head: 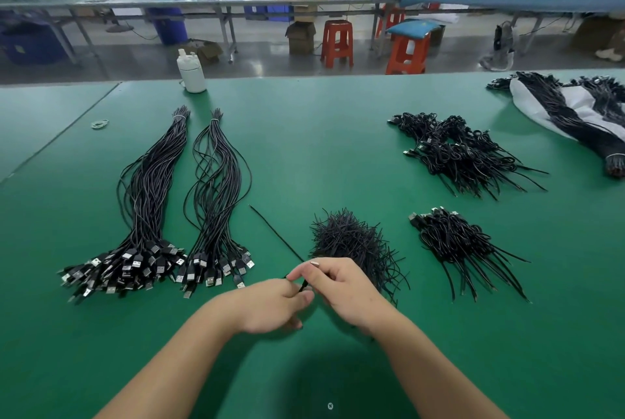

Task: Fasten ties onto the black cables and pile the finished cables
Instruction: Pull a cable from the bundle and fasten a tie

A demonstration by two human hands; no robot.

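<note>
My left hand (274,307) and my right hand (341,290) meet at the near middle of the green table (304,148). Both pinch one thin black cable (274,232), which runs from my fingers up and to the left across the table. Just behind my right hand lies a heap of black ties (351,242). Two long bundles of untied black cables (148,202) (216,202) lie at the left, their USB plugs toward me. Piles of finished cables sit at the right (456,246) and farther back (463,151).
A white bottle (191,72) stands at the table's far edge, with a rubber band (100,123) near it at the left. At the far right more black cables lie on a white bag (554,104). Beyond the table are red stools, workbenches and people.
</note>
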